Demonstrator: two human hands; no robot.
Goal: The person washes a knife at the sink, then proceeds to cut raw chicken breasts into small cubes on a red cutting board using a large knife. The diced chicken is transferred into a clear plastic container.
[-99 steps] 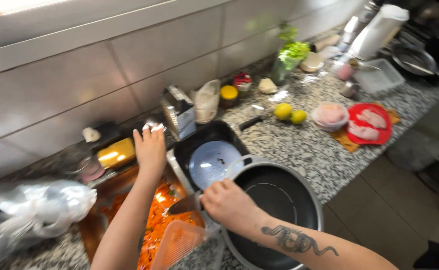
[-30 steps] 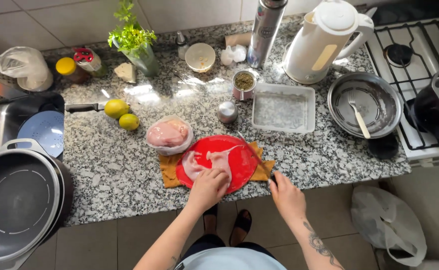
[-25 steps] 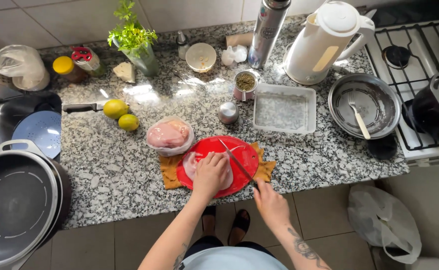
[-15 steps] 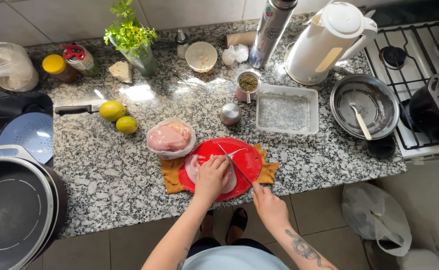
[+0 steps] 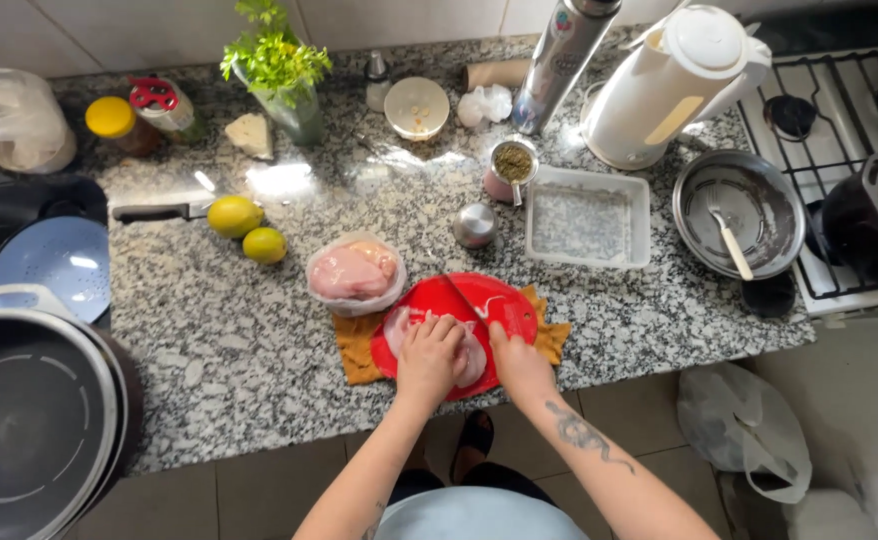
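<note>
Chicken getting cut on the red board

Left hand [image 5: 429, 350] presses flat on the raw chicken piece [image 5: 399, 328] on the red cutting board [image 5: 504, 300]; right hand [image 5: 517, 362] is clamped round the knife [image 5: 471, 300], near the desk [image 5: 209, 330] edge.

A board [image 5: 504, 305] is set on a cloth [image 5: 357, 345] at the near edge of the counter [image 5: 209, 340]. A piece of meat [image 5: 399, 328] is laid on the board, with the left hand [image 5: 429, 355] pressed on it and the right hand [image 5: 519, 362] just to its right, closed around a knife [image 5: 469, 298]. A bowl of meat [image 5: 356, 272] is placed just far-left of the board. Two lemons [image 5: 249, 228] are found further left. A tray [image 5: 587, 216] is set far-right of the board, and a kettle [image 5: 674, 85] beyond it. A pan [image 5: 34, 420] is seen at the near left.
</note>
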